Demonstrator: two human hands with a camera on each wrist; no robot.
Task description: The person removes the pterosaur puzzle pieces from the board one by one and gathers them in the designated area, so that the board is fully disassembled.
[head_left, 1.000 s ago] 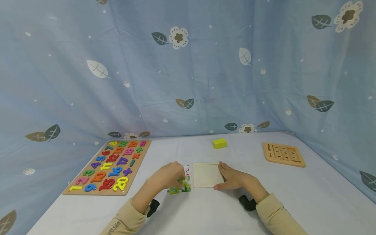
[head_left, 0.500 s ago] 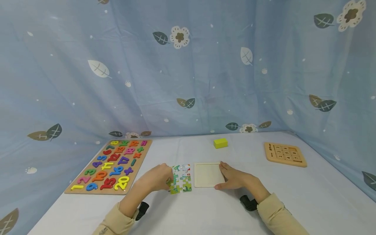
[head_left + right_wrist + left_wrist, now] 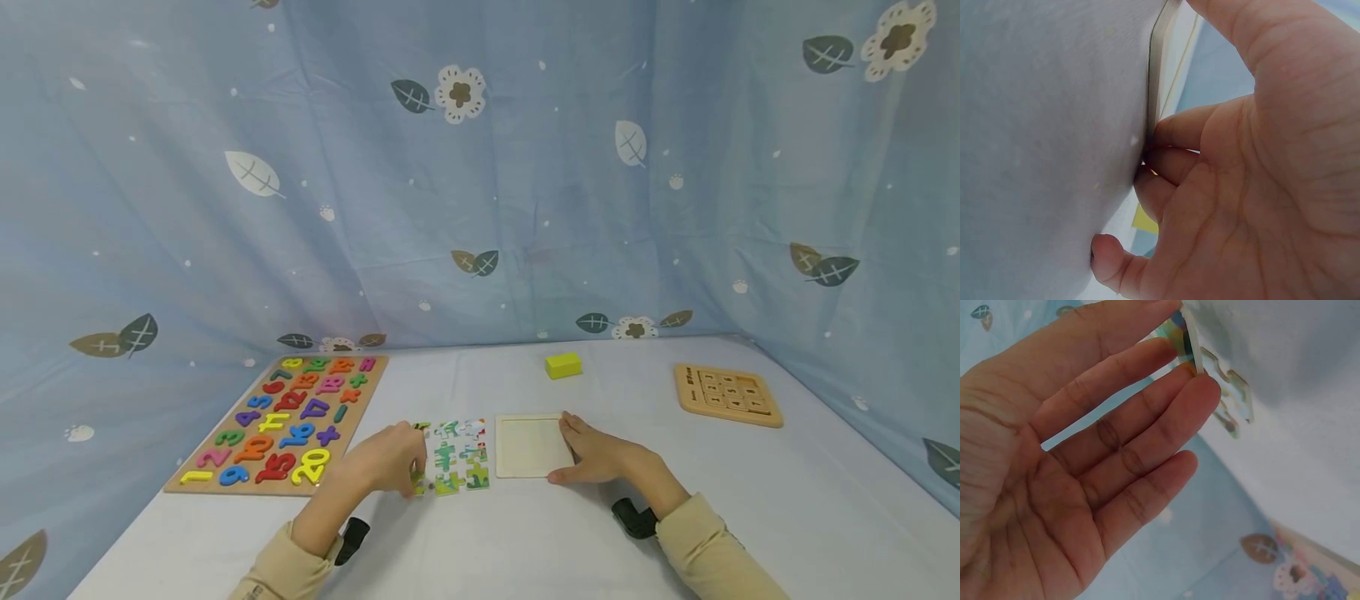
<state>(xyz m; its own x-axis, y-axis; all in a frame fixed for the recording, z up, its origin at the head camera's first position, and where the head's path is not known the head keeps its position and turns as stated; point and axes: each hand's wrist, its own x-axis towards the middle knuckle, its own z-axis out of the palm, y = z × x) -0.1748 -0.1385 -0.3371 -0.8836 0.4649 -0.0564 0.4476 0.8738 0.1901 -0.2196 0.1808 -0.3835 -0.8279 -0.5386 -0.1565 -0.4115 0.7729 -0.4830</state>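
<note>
Several jigsaw puzzle pieces (image 3: 452, 480), printed with green and white pictures, lie in loose rows left of a pale wooden puzzle tray (image 3: 532, 447). My left hand (image 3: 390, 461) is at the left column of pieces. In the left wrist view its thumb and fingertips pinch a puzzle piece (image 3: 1183, 339) seen nearly edge-on, with other pieces just beyond. My right hand (image 3: 596, 454) grips the tray's right side, thumb at the near corner and fingers at the far one. In the right wrist view its fingers touch the tray's edge (image 3: 1159, 75).
A board of colourful numbers (image 3: 339, 433) lies at the left. At the back stands a yellow block (image 3: 562, 366). A wooden number slide puzzle (image 3: 727, 395) lies at the right. A blue patterned curtain (image 3: 480, 183) hangs behind the white table (image 3: 517, 542).
My left hand has moved left over the puzzle pieces, uncovering more of them. The right hand keeps its place on the tray. The view has shifted slightly.
</note>
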